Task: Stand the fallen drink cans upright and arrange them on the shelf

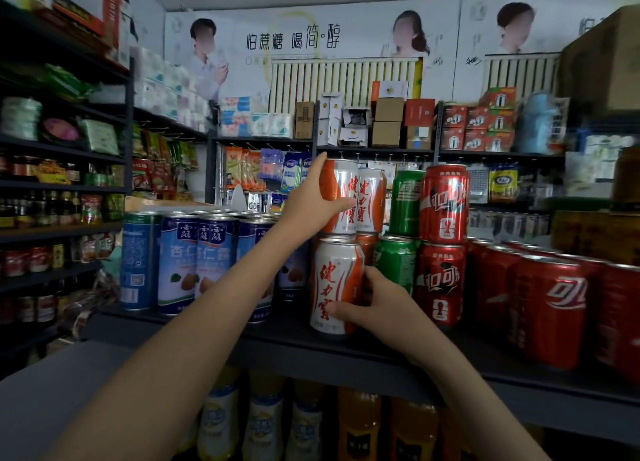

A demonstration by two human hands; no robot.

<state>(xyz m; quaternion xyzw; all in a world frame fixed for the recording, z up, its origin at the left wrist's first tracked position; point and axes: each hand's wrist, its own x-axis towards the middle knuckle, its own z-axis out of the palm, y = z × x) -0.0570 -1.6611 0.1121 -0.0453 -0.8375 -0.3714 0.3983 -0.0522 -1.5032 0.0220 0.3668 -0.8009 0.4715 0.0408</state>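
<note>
1. The left hand [311, 202] is curling its fingers and thumb round the upper orange-and-white can [346, 183], which is standing upright in the top tier at the middle of the frame.
2. The right hand [377, 305] is grasping the lower orange-and-white can [332, 280], which is standing upright on the dark shelf [277, 336] just below.
3. Green cans [407, 201] and red cans [445, 204] are standing stacked to the right, and blue cans [194, 260] are standing to the left.

An upper orange-and-silver aluminium drink can [341, 197] is gripped by the left hand [310, 201]; a lower one [334, 284], upright on the dark shelf [242, 336], is held by the right hand [377, 305].
</note>
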